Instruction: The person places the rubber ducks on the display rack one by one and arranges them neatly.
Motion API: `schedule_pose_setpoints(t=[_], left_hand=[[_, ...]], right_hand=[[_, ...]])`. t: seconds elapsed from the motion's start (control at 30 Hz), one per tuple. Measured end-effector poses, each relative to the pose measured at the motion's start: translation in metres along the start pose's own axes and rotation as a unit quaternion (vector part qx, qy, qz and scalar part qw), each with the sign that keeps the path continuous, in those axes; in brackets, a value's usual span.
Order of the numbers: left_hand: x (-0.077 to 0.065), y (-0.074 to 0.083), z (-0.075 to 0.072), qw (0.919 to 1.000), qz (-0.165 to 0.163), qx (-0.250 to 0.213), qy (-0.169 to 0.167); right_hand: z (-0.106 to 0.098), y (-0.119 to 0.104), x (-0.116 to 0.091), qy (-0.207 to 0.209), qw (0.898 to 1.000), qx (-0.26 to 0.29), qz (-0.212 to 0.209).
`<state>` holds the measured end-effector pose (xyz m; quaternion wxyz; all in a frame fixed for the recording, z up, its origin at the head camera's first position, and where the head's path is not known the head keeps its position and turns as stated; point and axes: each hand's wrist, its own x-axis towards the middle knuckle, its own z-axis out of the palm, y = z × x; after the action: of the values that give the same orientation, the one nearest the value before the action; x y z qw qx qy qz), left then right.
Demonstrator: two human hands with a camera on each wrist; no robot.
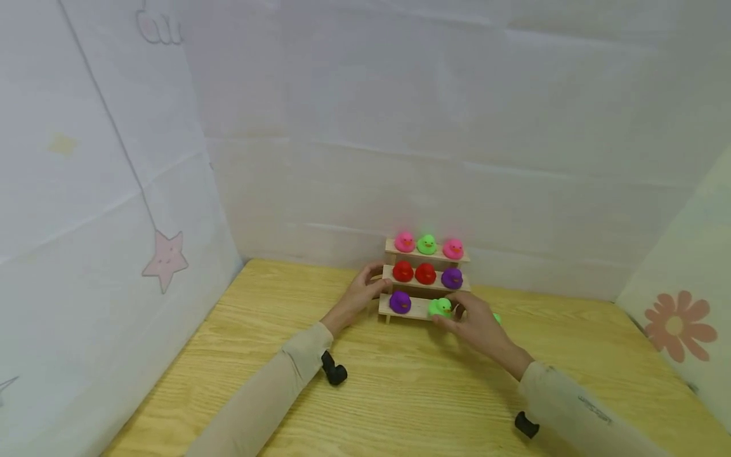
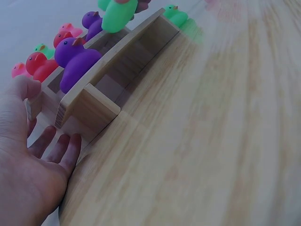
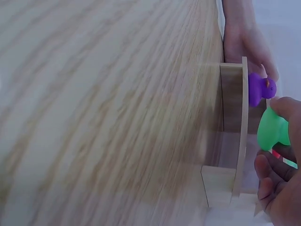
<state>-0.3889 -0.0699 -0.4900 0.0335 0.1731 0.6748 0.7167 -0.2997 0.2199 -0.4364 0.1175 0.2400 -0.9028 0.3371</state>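
Note:
A three-tier wooden stand (image 1: 412,307) holds small rubber ducks. My left hand (image 1: 358,293) grips its left end, with the thumb (image 2: 28,88) by the middle tier and the other fingers curled lower. My right hand (image 1: 476,325) pinches a green duck (image 3: 270,129) just above the lowest tier, a small gap showing beneath it in the right wrist view. A purple duck (image 2: 75,63) sits at the left of that tier. On the middle tier are two red ducks (image 1: 425,274) and a purple duck (image 1: 452,278); on top, a green duck (image 1: 426,245) between two pink ducks (image 1: 405,242).
Another green duck (image 2: 175,17) stands on the wooden table (image 1: 365,406) just right of the stand, mostly hidden behind my right hand in the head view. A pale cloth wall (image 1: 354,190) rises close behind the stand, with more cloth at both sides.

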Motion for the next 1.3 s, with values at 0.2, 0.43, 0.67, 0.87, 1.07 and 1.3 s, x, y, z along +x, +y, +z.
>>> schedule_pose_setpoints(t=[0.2, 0.43, 0.67, 0.87, 1.07, 1.3], left_hand=[[-0.001, 0.003, 0.002, 1.0, 0.003, -0.002, -0.003], [-0.001, 0.004, 0.003, 1.0, 0.004, -0.005, -0.008], [0.001, 0.001, 0.003, 1.0, 0.008, -0.004, -0.005], [0.001, -0.002, 0.001, 0.9999, 0.007, -0.007, -0.003], [0.001, 0.0, 0.001, 0.9999, 0.014, 0.005, 0.0], [0.0, 0.0, 0.001, 0.9999, 0.011, 0.0, -0.004]], right_hand=[[0.011, 0.0, 0.013, 0.0, 1.0, -0.023, 0.021], [0.02, -0.002, 0.02, -0.01, 0.998, -0.054, 0.041], [0.024, -0.008, 0.023, -0.011, 0.995, -0.088, 0.038], [0.026, -0.012, 0.025, -0.01, 0.994, -0.103, 0.043], [0.027, -0.012, 0.026, -0.011, 0.993, -0.109, 0.04], [0.028, -0.012, 0.025, -0.013, 0.994, -0.097, 0.045]])
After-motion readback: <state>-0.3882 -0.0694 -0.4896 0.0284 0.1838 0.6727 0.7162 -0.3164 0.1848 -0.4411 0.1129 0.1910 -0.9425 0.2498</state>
